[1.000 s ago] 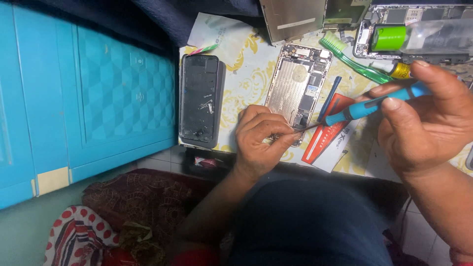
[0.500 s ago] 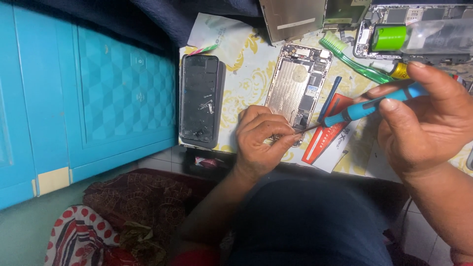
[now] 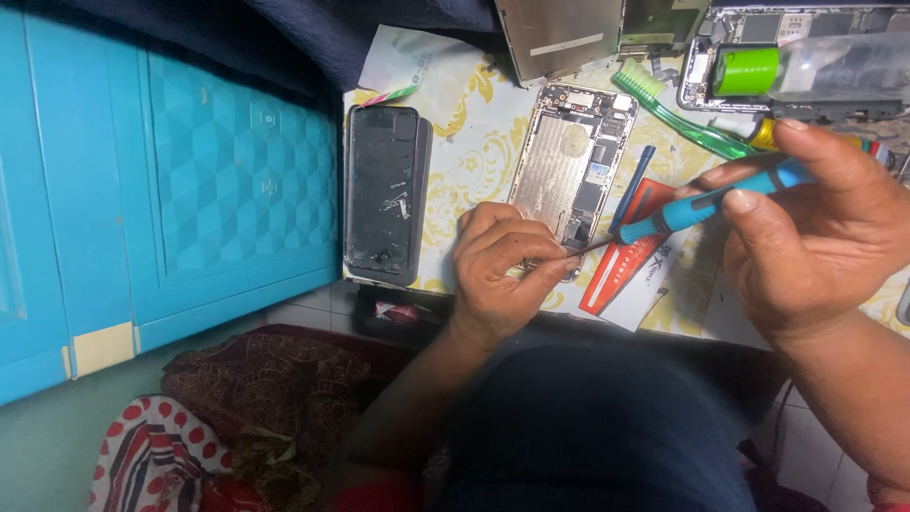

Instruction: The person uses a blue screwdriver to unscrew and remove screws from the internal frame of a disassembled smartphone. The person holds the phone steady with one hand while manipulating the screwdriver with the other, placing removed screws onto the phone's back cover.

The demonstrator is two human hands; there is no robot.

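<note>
While the detached screen panel point(image 3: 384, 194) lies aside on the desk point(image 3: 474, 142), the right hand point(image 3: 815, 246) pinches a blue screwdriver point(image 3: 706, 204) over the opened phone chassis point(image 3: 569, 166), steadied by the curled left hand point(image 3: 502, 270); internals remain inside.

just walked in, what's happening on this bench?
A person is working on an opened phone shell lying on a patterned mat. The right hand holds a blue screwdriver with its tip at the shell's lower edge, where the left hand steadies it. A detached black screen lies to the left, a green toothbrush above.
</note>
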